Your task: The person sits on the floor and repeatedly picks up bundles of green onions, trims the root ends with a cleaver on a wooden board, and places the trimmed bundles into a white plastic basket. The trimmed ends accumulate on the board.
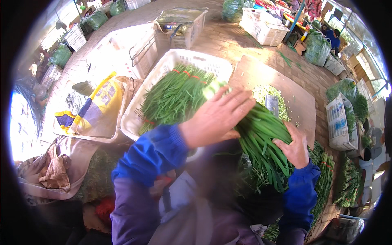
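My right hand point(295, 142) grips a thick bunch of long green leaves, which look like garlic chives point(263, 137), with the thumb on top. Flat and with its fingers stretched out, my left hand point(219, 116) lies over the upper left side of this bunch. Blurred pale stem ends point(214, 89) show just beyond the left fingers. In a white plastic crate point(128, 122) ahead lie several bundles of chives point(177, 95) tied with red bands. A board point(301, 104) to its right carries pale chopped trimmings point(283, 108) and a grey metal block or blade point(272, 105).
A crate with a yellow and blue bag point(104, 92) stands left. Beyond it are a white box point(144, 55) and another crate point(196, 27). Banded bundles point(326, 171) lie by my right arm, near a white crate of greens point(340, 122). A person point(332, 38) is far right.
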Demonstrator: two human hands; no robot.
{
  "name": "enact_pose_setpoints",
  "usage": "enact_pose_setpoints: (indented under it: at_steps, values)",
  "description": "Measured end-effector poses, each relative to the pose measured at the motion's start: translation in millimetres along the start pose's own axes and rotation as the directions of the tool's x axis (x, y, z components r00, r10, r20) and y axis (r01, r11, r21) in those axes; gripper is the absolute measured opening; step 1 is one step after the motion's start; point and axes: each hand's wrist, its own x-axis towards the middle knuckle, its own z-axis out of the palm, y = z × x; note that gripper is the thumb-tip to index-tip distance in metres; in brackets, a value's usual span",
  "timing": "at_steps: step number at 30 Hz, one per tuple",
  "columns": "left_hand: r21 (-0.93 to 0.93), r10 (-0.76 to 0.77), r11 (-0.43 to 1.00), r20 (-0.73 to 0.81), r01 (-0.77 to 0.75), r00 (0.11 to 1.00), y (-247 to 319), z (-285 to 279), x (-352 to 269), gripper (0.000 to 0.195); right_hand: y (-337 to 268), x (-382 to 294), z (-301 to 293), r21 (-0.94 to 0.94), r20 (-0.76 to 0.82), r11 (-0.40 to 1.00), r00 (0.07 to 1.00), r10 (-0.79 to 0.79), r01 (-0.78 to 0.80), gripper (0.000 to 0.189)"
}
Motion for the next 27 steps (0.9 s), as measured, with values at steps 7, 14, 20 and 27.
enact_pose_setpoints:
  at_steps: [7, 14, 20, 27]
  values:
    - [-0.358, 0.100, 0.932, 0.404, 0.056, 0.909, -27, 38, 22, 0.107, -9, 2, 7, -0.150, 0.103, 0.977, 0.985, -0.135, 0.150, 0.058]
    - [-0.480, -0.045, 0.768, 0.620, 0.424, 0.783, -36, 39, 17, 0.080, -7, 27, 17, -0.183, 0.150, 0.971, 0.980, -0.128, 0.155, 0.057]
    - [-0.217, -0.230, 0.911, 0.435, 0.349, 0.871, -79, 9, 17, 0.050, -13, 70, 18, -0.314, -0.023, 0.913, 0.959, -0.283, 0.262, 0.064]
    - [-0.138, -0.659, 0.719, 0.179, 0.681, 0.731, -185, -31, -26, 0.069, 54, 33, -2, -0.104, -0.316, 0.994, 0.947, -0.057, 0.025, 0.051]
